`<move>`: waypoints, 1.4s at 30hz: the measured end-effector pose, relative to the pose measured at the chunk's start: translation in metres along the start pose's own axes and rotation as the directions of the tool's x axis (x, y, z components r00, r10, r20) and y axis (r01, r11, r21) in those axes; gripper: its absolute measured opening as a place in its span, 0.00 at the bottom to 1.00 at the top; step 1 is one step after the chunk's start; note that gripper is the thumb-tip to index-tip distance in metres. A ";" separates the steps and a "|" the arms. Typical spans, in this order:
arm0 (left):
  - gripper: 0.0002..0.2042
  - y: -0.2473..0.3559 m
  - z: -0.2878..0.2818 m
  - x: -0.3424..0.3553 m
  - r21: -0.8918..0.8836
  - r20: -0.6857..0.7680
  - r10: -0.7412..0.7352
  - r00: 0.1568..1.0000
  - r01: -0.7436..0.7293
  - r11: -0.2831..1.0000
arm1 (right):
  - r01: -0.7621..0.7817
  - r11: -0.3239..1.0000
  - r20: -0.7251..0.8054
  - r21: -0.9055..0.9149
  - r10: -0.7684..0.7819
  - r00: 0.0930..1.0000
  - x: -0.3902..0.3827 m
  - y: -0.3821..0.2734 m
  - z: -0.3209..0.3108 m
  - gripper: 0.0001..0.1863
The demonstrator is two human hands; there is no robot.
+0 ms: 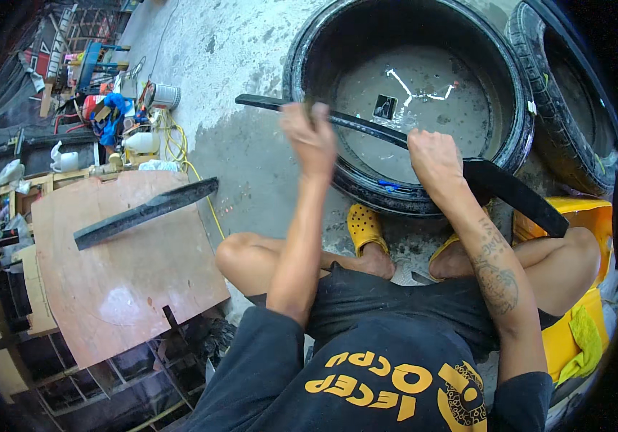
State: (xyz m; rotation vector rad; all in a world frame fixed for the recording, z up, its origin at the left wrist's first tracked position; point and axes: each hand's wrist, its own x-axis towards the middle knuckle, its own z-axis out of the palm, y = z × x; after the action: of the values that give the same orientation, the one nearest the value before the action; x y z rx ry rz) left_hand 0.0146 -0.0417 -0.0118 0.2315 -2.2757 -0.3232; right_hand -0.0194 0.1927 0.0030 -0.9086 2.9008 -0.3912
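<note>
A long, narrow black rubber strip [366,128] lies slantwise over the opening of a big black tyre [518,137], which rests on its side in front of me. My right hand [435,160] is closed around the strip near its middle, and a wider dark section bends down from there towards my right knee. Motion smears my left hand [309,140] at the strip's left part; its fingers look bent, but whether they grip the strip is unclear. Inside the tyre's ring are a small dark square [385,107] and white marks. A blue bit [388,186] sits on the near rim.
Another tyre [550,93] leans at the far right, above a yellow container [590,216] with a yellow-green cloth [584,338]. To my left, a second dark strip [143,212] lies on a wooden board [129,281]. Cans, bottles and a yellow cord [212,205] clutter the back left.
</note>
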 end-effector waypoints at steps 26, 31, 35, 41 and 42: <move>0.07 0.032 -0.013 0.000 -0.217 0.204 0.117 0.972 -0.072 0.974 | -0.028 0.999 0.031 0.022 0.027 0.999 -0.007 0.003 -0.001 0.09; 0.12 0.067 -0.001 -0.026 -0.183 0.205 0.082 0.975 -0.044 0.982 | -0.007 1.000 -0.008 -0.004 0.007 1.000 -0.007 0.006 0.011 0.09; 0.12 0.045 -0.011 -0.008 -0.240 0.228 0.190 0.955 -0.134 0.962 | -0.008 1.000 -0.011 -0.023 0.008 1.000 -0.008 0.006 0.006 0.09; 0.17 0.006 0.004 -0.009 -0.147 0.055 -0.055 0.997 0.062 0.987 | 0.007 0.999 0.012 -0.041 -0.007 1.000 -0.007 0.007 0.011 0.09; 0.19 0.039 0.006 -0.024 -0.201 0.147 0.007 0.989 0.022 0.979 | -0.002 0.999 0.012 -0.048 0.002 1.000 -0.008 0.008 0.010 0.09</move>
State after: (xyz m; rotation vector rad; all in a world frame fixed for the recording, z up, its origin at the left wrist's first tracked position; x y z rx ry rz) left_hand 0.0237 0.0031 -0.0204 0.1142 -2.3660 -0.5891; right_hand -0.0155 0.2020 -0.0093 -0.9114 2.9116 -0.3163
